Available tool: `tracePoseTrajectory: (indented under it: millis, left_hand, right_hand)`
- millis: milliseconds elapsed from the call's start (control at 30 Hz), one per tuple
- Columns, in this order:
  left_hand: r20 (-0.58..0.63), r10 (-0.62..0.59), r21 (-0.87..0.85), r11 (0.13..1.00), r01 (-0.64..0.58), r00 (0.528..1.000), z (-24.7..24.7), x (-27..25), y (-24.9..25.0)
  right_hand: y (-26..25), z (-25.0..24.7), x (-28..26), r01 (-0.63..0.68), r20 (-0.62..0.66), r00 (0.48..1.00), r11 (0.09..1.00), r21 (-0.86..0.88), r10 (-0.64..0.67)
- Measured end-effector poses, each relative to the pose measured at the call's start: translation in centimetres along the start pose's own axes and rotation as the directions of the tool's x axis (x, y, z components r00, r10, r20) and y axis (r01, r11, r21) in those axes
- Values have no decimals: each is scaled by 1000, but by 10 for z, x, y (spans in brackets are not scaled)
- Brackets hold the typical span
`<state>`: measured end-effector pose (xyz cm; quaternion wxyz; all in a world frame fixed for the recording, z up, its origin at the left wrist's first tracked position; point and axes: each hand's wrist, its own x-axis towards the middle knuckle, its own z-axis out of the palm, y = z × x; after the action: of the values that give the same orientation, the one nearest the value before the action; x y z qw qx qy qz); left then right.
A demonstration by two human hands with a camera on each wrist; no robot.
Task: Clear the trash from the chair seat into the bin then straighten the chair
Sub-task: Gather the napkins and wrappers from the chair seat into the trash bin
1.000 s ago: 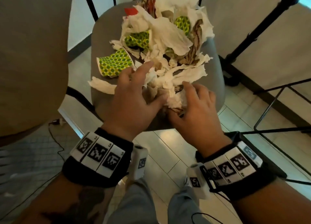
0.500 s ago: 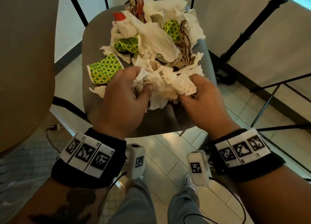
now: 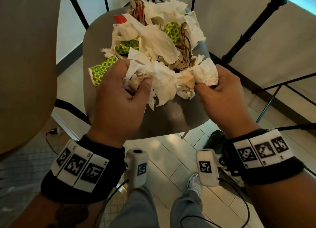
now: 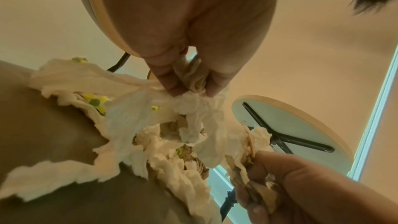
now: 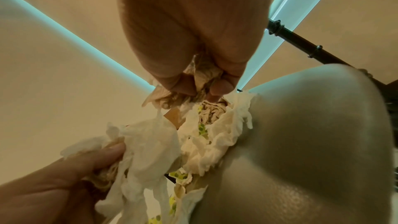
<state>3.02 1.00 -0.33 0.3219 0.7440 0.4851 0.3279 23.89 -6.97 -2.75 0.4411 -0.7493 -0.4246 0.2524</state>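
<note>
Left hand point(image 3: 118, 99) fingers curled tight around crumpled white and brown tissue wad point(image 3: 164, 80). Right hand point(image 3: 222, 92) grips other end of same wad, thumb pinching it. Wad lifted just above grey chair seat point(image 3: 172, 118), near front edge. Rest of trash pile point(image 3: 153, 38) lies behind on seat: white tissue, green-dotted paper cups point(image 3: 100, 72), brown paper.
</note>
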Motion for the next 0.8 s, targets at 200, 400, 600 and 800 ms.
tracePoseTrajectory:
  millis: [200, 400, 600, 800]
  left_hand:
    - [4, 34, -5, 999, -34, 999, 2, -1, 4]
    - [-12, 41, 24, 999, -41, 999, 2, -7, 6]
    - [-84, 89, 12, 996, -88, 992, -10, -9, 30]
    - [-38, 82, -82, 993, -85, 996, 16, -21, 69]
  right_hand:
    - [5, -2, -8, -68, -1, 998, 998, 6, 68]
    - [5, -6, -15, -107, -17, 994, 994, 27, 107]
    - [4, -27, -23, -97, -60, 993, 994, 51, 100]
    - [14, -82, -50, -111, -139, 983, 992, 51, 117]
